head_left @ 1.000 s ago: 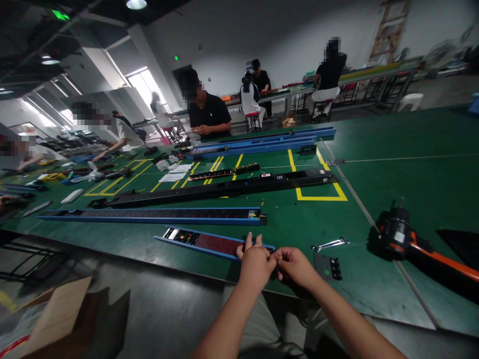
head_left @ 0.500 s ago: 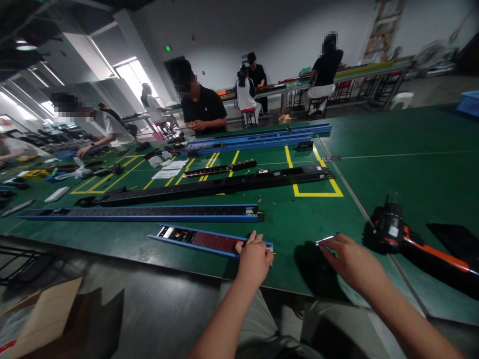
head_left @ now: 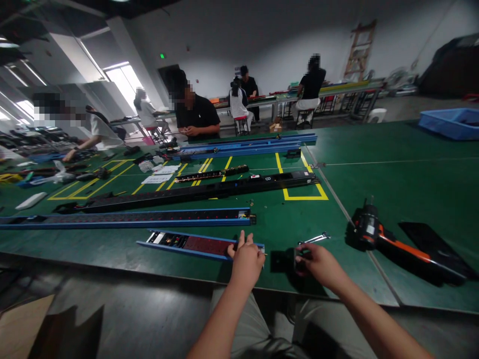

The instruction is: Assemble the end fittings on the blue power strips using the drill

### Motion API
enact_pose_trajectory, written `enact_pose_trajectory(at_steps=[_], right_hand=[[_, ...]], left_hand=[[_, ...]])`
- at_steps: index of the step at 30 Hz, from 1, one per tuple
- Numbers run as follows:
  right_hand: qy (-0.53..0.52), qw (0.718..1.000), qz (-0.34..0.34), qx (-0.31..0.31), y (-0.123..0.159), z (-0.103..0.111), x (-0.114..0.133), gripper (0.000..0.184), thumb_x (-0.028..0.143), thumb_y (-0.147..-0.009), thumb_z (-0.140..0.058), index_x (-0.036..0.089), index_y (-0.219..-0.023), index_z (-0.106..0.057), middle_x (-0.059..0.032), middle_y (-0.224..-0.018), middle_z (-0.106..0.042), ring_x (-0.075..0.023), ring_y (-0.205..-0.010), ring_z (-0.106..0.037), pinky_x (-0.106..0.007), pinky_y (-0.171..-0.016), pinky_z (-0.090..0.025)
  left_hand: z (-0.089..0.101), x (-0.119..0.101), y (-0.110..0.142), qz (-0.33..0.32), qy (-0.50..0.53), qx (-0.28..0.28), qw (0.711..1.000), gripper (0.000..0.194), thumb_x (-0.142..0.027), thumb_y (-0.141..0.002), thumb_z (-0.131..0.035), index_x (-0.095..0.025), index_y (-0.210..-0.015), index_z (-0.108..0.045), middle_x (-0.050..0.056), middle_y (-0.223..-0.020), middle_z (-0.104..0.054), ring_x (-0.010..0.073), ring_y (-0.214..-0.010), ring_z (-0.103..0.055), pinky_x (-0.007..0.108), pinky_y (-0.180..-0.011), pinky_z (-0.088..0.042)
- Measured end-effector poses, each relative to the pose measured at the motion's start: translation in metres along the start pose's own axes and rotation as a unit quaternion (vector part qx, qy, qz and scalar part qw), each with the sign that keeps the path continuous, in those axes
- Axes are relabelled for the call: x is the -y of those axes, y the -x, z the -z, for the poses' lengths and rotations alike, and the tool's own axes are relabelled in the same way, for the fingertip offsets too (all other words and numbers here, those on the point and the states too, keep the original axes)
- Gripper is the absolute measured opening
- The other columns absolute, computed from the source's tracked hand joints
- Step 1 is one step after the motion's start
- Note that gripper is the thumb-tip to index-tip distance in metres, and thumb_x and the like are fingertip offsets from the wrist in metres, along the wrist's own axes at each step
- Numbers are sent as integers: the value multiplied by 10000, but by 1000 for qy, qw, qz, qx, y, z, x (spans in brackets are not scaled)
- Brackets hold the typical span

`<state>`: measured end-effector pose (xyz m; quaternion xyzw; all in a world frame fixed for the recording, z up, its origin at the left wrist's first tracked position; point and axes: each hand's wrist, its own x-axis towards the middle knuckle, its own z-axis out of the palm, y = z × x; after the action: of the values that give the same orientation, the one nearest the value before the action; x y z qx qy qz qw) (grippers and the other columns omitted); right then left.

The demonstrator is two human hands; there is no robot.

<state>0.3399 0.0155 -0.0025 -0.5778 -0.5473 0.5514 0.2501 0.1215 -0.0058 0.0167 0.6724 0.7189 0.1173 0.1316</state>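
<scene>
A short blue-sided power strip (head_left: 205, 246), with a dark red face and exposed parts at its left end, lies near the table's front edge. My left hand (head_left: 245, 262) grips its right end, some fingers raised, and a thin yellowish wire end pokes out beside the hand. My right hand (head_left: 320, 264) is closed, thumb and fingers around a small dark flat piece (head_left: 299, 260) just above the table; its kind is unclear. Right behind that hand lies a shiny metal wrench (head_left: 317, 238) on the green table.
An orange-and-black cordless screwdriver (head_left: 398, 244) lies to the right, with a blue bin (head_left: 451, 123) farther back. Long blue (head_left: 127, 218) and black (head_left: 202, 190) strips stretch across the green table (head_left: 337, 187). A co-worker (head_left: 197, 113) sits opposite; several others work behind.
The wrench, held in my right hand before, now lies on the table. My right hand has moved nearer and holds a small dark piece. My left hand stays on the strip; the view has shifted right.
</scene>
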Motion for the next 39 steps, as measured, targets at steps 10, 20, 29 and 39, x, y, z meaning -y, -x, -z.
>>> enact_pose_trajectory(at_steps=[10,20,29,39], right_hand=[[59,997,46,12,-37,-70,10,186,232,-762,-590,166,-935,-577,-31,-627,-677,-167,-505,-624,-225,-452,-417],[193,963,188,-17,-25,-64,13,264,244,-791,-556,185,-1012,-687,-96,-922,-717,-220,-804,-658,-273,-694,-451],[175,968,171,-59,-25,-65,11,242,285,-791,-563,193,-969,-699,-75,-885,-718,-202,-750,-649,-268,-672,-452],[212,960,183,-27,-21,-62,13,241,268,-801,-557,193,-989,-687,-79,-897,-717,-220,-799,-658,-272,-682,-438]], left_hand=[[-1,6,0,-1,-3,-13,1000,192,-220,-794,-500,-213,-678,-651,17,-1361,-494,271,-1387,-186,528,-991,-216],[-2,7,0,4,0,-23,1000,168,-225,-778,-517,-209,-679,-651,23,-1343,-514,282,-1379,-202,517,-996,-226],[0,4,1,1,5,-22,1000,171,-217,-765,-518,-204,-652,-645,10,-1343,-515,301,-1379,-192,534,-1009,-199],[-5,9,-1,-8,13,-38,999,174,-209,-766,-522,-192,-618,-613,10,-1337,-521,297,-1383,-179,525,-993,-213]])
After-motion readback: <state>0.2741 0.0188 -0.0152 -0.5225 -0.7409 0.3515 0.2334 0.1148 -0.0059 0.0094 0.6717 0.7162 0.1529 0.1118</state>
